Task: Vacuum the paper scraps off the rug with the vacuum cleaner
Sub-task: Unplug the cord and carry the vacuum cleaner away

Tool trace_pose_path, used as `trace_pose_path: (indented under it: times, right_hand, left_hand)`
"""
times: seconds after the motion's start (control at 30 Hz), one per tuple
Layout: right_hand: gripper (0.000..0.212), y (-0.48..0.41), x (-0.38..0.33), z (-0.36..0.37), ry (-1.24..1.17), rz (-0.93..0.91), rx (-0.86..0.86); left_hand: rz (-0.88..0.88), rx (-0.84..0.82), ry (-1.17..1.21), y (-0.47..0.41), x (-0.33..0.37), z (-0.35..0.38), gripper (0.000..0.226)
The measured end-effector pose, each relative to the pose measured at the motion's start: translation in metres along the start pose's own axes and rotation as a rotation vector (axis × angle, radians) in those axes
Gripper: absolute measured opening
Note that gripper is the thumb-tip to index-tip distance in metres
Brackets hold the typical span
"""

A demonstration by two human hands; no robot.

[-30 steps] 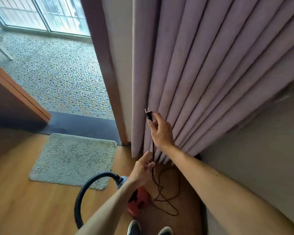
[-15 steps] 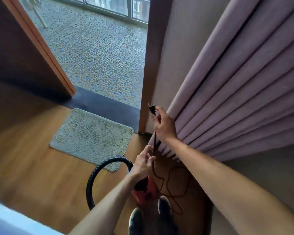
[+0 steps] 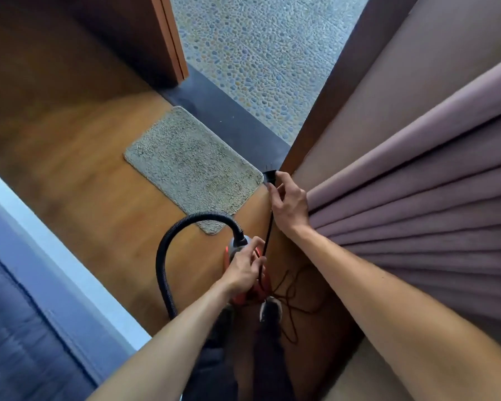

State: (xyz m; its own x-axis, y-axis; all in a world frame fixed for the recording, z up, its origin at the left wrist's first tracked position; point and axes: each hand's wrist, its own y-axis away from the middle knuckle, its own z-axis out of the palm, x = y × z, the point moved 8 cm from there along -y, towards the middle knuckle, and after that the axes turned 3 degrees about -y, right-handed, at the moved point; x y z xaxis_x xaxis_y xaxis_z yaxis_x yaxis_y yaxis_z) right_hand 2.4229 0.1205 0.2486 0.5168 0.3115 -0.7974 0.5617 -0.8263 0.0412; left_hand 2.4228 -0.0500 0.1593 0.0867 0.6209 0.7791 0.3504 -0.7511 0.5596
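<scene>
Pinched black plastic plug [image 3: 269,177] w/ right grip [image 3: 289,206], left grip [image 3: 243,273] round thin black cord [image 3: 269,227]; prob. light, limp, best held at plug.

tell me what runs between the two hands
In the head view, a black power cord runs straight from the plug pinched in the right hand down to the left hand, which grips it above the red vacuum cleaner.

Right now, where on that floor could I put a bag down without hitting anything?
The bare wood floor between the rug and the blue furniture is free, left of the hose. Crowded: beside the curtain, where the cord loops by the vacuum cleaner and shoe.
</scene>
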Motion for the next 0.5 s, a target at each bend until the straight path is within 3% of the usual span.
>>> trace_pose_path:
  times: [0.17, 0.5]
  right_hand:
    - [0.023, 0.012, 0.066, 0.05, -0.009, 0.043, -0.108]
    - [0.026, 0.061, 0.196, 0.152, 0.045, 0.092, -0.31]
  left_hand:
    - [-0.11, 0.057, 0.089, -0.007, -0.062, 0.035, 0.03]
    - [-0.268, 0.11, 0.239, -0.021, -0.194, 0.12, 0.02]
